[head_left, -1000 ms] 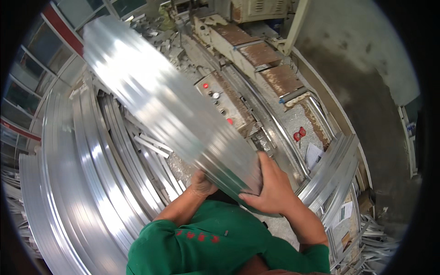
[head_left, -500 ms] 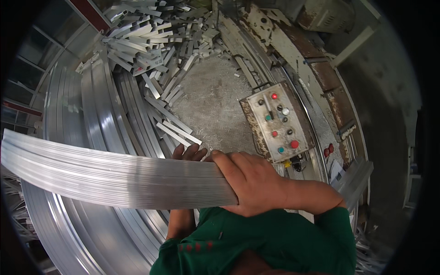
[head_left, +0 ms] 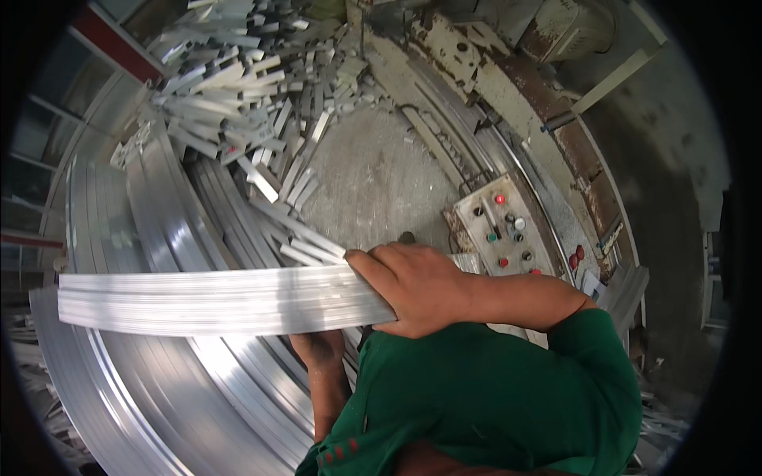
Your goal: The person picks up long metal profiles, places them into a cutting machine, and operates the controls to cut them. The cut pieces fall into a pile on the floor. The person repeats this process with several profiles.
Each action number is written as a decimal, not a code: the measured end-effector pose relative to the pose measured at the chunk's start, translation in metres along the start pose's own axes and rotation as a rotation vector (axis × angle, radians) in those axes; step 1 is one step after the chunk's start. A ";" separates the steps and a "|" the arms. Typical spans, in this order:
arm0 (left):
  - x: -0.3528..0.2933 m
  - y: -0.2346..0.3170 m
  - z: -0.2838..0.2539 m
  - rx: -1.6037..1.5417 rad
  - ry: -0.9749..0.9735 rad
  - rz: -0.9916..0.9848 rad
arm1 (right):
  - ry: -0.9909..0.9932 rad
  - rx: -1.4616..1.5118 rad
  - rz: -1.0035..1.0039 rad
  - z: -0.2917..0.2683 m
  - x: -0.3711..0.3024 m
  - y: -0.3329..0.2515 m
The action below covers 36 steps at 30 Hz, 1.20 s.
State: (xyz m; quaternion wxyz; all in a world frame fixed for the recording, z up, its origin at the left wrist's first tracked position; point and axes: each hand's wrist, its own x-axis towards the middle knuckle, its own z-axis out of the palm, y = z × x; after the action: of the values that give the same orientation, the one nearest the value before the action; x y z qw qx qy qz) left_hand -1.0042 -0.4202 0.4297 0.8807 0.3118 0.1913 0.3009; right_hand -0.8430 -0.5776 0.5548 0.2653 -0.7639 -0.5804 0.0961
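A long stack of silvery aluminium profiles (head_left: 214, 301) lies crosswise in front of my body, its far end reaching out to the left. My right hand (head_left: 417, 285) is closed over the stack's right end, with the thumb side toward the profiles. Under the stack, my left hand (head_left: 320, 347) bears against it from below, near the right end. The left fingers are hidden behind the profiles; only the heel of that hand and the wrist show.
Beneath the stack, more long aluminium profiles (head_left: 159, 389) are piled at the left. A heap of short cut-offs (head_left: 230, 87) covers the far left floor. To the right, a control box (head_left: 508, 226) with coloured buttons stands beside a worn machine (head_left: 508, 87) with rails.
The stack's left end has swung down and inward, so it lies more level. My right hand has shifted slightly left and up. The left fingertips, earlier visible past the far edge, are now hidden.
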 end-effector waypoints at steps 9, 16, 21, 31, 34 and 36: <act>0.188 -0.019 0.069 0.107 -0.135 -0.081 | 0.110 -0.018 0.063 -0.061 0.089 0.128; 0.331 -0.064 0.158 -0.014 -0.254 -0.251 | 0.135 -0.027 0.333 -0.119 0.142 0.241; 0.418 -0.125 0.194 -0.044 -0.264 -0.466 | 0.124 -0.011 0.584 -0.155 0.161 0.301; 0.593 -0.227 0.340 0.104 -0.576 -0.837 | 0.435 -0.133 0.883 -0.224 0.200 0.416; 0.662 -0.259 0.390 0.086 -0.665 -0.926 | 0.616 -0.053 0.871 -0.248 0.218 0.481; 0.710 -0.279 0.427 0.060 -0.723 -1.021 | 0.599 -0.127 0.937 -0.276 0.233 0.513</act>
State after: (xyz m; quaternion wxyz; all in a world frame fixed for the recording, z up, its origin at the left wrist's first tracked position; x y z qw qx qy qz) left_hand -0.1360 -0.3193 0.4510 0.9134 0.2877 0.0143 -0.2876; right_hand -0.2170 -0.5356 0.5588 0.3007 -0.9486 -0.0829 -0.0526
